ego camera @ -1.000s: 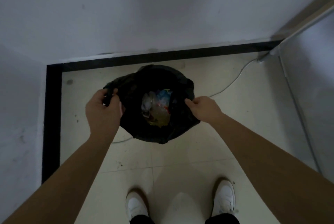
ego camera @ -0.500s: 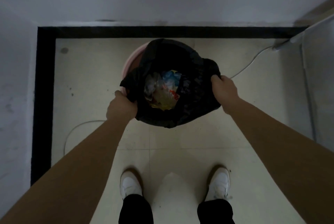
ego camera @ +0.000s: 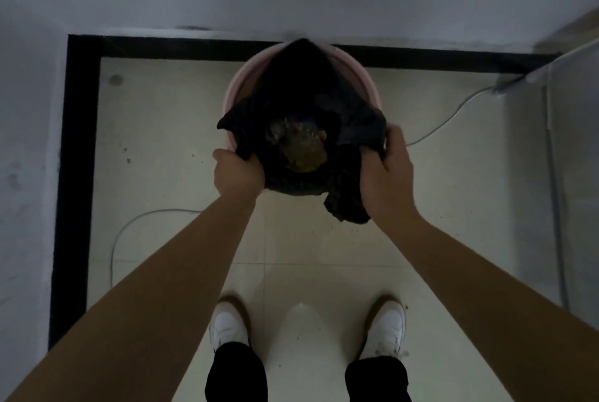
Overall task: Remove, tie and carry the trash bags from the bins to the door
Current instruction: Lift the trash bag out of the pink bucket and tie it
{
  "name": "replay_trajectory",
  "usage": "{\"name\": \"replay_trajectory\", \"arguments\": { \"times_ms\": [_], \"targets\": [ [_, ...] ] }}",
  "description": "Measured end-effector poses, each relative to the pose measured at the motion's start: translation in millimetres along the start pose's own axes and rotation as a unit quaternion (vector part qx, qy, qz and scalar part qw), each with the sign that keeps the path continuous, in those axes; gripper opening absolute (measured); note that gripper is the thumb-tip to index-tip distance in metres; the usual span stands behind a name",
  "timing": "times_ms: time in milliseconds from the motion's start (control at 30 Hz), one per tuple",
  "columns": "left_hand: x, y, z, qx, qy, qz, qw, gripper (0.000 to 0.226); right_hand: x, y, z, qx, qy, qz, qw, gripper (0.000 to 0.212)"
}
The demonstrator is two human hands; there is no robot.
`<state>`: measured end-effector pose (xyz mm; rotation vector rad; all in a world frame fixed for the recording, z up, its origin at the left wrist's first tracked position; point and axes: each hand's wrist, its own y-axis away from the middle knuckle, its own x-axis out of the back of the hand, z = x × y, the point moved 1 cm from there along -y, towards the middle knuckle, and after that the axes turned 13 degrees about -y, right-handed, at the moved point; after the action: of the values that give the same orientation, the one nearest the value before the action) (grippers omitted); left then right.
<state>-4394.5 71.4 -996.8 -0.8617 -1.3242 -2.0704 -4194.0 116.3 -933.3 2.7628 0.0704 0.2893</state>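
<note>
A black trash bag sits in a pink round bin against the far wall. The bag's mouth is partly gathered, and colourful rubbish shows inside. My left hand grips the bag's rim on the left side. My right hand grips a bunched fold of the rim on the right, with a loose flap of plastic hanging below it. Both arms reach forward and down over the bin.
The bin stands in a dim corner on cream floor tiles edged by a black skirting strip. A thin white cable runs along the floor to the right wall. My white shoes stand just behind the bin.
Both hands have pulled the bag's rim inward, narrowing its mouth. The pink bin rim now shows more behind the bag. The view has tilted further down.
</note>
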Motion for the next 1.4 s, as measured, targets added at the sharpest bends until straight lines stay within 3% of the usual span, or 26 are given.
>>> {"name": "replay_trajectory", "arguments": {
  "times_ms": [67, 133, 167, 233, 300, 433, 533, 600, 700, 867, 933, 1033, 1167, 1267, 1333, 1400],
  "targets": [
    [0, -2, 1, 0.015, 0.096, -0.024, 0.995, 0.036, 12, 4, 33, -0.137, 0.055, 0.008, 0.989, 0.055],
    [-1, 2, -4, 0.027, 0.151, -0.056, 0.987, 0.031, 21, 8, 52, -0.215, 0.111, -0.019, 0.970, 0.094],
    [-1, 5, -7, 0.028, 0.148, -0.071, 0.986, 0.033, 22, 9, 57, -0.252, 0.094, -0.034, 0.963, 0.101],
    [-1, 6, -16, 0.025, 0.127, -0.082, 0.988, 0.037, 19, 1, 58, -0.307, -0.003, -0.062, 0.950, 0.087],
    [1, 4, -20, 0.030, 0.132, -0.081, 0.988, 0.036, 7, -12, 56, -0.278, -0.025, -0.069, 0.958, 0.065],
    [9, 4, -19, 0.035, 0.209, -0.114, 0.971, 0.023, -16, -42, 53, -0.237, 0.082, -0.034, 0.967, 0.042],
    [18, 17, -22, 0.035, 0.145, -0.167, 0.975, 0.021, -13, -41, 40, -0.216, 0.187, -0.104, 0.953, 0.029],
    [28, 24, -20, 0.058, 0.099, -0.174, 0.978, 0.023, -9, -29, 33, -0.192, 0.226, -0.148, 0.943, 0.027],
    [47, 28, -9, 0.102, 0.166, -0.177, 0.965, 0.022, -1, -20, 27, -0.229, 0.132, -0.143, 0.954, 0.026],
    [64, 35, 6, 0.008, 0.154, -0.189, 0.970, 0.021, 5, -15, 10, -0.222, 0.054, -0.093, 0.969, 0.020],
    [66, 36, 2, -0.023, 0.137, -0.208, 0.968, 0.034, -1, -8, 8, -0.229, 0.013, -0.111, 0.967, 0.025],
    [68, 39, -5, 0.002, 0.150, -0.208, 0.967, 0.038, -2, 3, 15, -0.233, 0.080, -0.136, 0.960, 0.025],
    [68, 41, -10, 0.082, 0.175, -0.143, 0.971, 0.023, 6, 13, 24, -0.209, 0.090, -0.070, 0.971, 0.026],
    [76, 43, -13, -0.030, -0.019, -0.001, 0.999, 0.043, 13, 17, 13, -0.137, 0.147, -0.019, 0.979, 0.024],
    [90, 50, -7, -0.114, -0.140, 0.103, 0.978, 0.041, 19, 18, -5, -0.077, 0.182, 0.018, 0.980, 0.028],
    [109, 56, 5, -0.168, -0.162, 0.177, 0.956, 0.032, 23, 15, -24, -0.037, 0.186, 0.036, 0.981, 0.028]
  ]
}}
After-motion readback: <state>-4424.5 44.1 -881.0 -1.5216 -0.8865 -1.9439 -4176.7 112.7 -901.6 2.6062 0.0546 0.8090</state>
